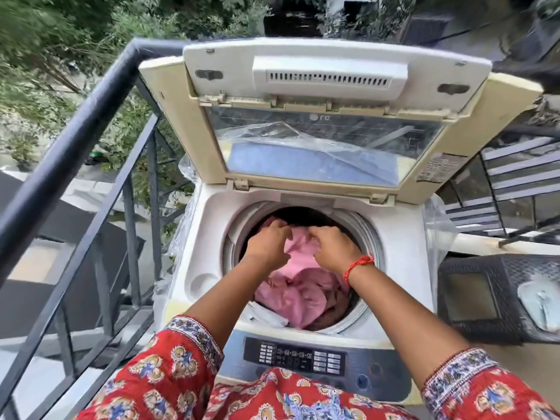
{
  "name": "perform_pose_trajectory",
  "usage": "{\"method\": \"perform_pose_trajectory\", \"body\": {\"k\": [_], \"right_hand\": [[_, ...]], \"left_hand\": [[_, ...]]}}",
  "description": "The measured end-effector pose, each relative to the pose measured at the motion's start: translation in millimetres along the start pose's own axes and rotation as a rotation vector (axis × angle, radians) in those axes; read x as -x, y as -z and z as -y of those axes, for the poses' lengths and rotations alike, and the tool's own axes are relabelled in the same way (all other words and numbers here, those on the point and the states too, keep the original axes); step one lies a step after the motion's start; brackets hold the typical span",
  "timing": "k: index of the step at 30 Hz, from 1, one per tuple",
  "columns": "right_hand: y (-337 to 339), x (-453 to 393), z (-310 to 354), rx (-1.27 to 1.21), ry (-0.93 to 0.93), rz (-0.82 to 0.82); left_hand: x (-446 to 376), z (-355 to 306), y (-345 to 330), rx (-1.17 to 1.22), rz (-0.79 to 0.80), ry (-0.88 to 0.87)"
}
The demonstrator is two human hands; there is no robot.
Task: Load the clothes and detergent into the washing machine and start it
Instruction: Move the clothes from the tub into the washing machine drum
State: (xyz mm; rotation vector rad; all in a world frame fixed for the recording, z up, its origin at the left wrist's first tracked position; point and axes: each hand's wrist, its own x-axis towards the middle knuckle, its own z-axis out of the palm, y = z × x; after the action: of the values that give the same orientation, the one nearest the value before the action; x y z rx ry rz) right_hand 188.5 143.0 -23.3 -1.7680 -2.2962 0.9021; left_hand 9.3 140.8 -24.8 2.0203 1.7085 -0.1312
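Mirrored "LG" logo on raised lid; label unreadable

dark railing, wicker basket, greenery

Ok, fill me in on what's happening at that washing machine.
A person leans over a top-loading washing machine with its lid raised. Both hands are down in the drum: the left hand and the right hand grip pink clothes, pushing them in. The control panel sits near the person, untouched.
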Motion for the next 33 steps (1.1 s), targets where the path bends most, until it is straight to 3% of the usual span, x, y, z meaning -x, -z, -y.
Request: {"method": "perform_pose_trajectory", "body": {"k": [5, 9, 11, 13, 15, 17, 21, 27, 33], "right_hand": [[-9, 2, -9, 0.031, -0.011, 0.000], [-24, -2, -18, -0.164, -0.145, -0.047], [-27, -11, -15, -0.432, -0.303, -0.125], [-28, -25, -13, -0.969, -0.544, -0.162], [-29, -42, -12, -1.533, -0.700, -0.204], [-32, -64, -16, -1.851, -0.784, -0.290], [-29, -91, -20, -2.144, -0.832, -0.390], [-24, -81, -15, -2.209, -0.806, -0.363], [-48, -49, -12, -2.202, -0.857, -0.395]], "left_hand": [[-6, -2, -9, 0.050, -0.008, 0.032], [-12, -10, -15, 0.388, -0.115, 0.156], [-25, -15, -24, 0.745, -0.131, 0.375], [-43, -20, -33, 1.292, -0.093, 0.590], [-61, -26, -38, 1.709, -0.072, 0.646], [-79, -30, -41, 1.903, -0.094, 0.645], [-108, -32, -43, 2.103, -0.135, 0.635], [-107, -31, -36, 2.249, -0.045, 0.643], [-76, -22, -60, 2.230, 0.002, 0.697]]}}
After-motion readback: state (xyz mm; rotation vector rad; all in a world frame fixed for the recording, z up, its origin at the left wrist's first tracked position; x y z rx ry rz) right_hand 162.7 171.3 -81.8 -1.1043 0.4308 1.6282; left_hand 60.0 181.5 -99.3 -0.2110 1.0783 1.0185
